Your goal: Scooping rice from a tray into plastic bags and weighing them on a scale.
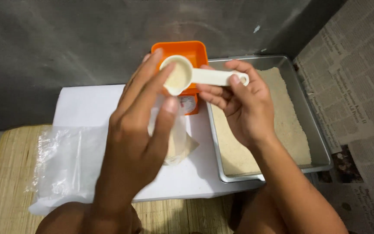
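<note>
White measuring scoop (187, 76), filled level with pale beige powder, is held up above a small orange kitchen scale (187, 56) near the middle of the view. Of the two hands, the right hand (239, 104) is pinched shut on the scoop's handle, thumb pressed on top near the handle's end and the other fingers curled beneath it. The left hand (137, 138) is spread fairly open, its fingers long and nearly straight; the forefinger tip touches the rim of the scoop's bowl, and the thumb hangs down in front of a small clear bag (179, 145) holding some of the same powder. Whether that hand actually grips the bag cannot be told, since the palm hides it. Just right of the scale lies a metal tray (314, 130) with a flat layer of the beige powder. A white sheet (87, 106) covers the surface under the scale, and a loose clear plastic bag (66, 164) lies at the left on it. Newspaper (360, 73) lies right of the tray.
</note>
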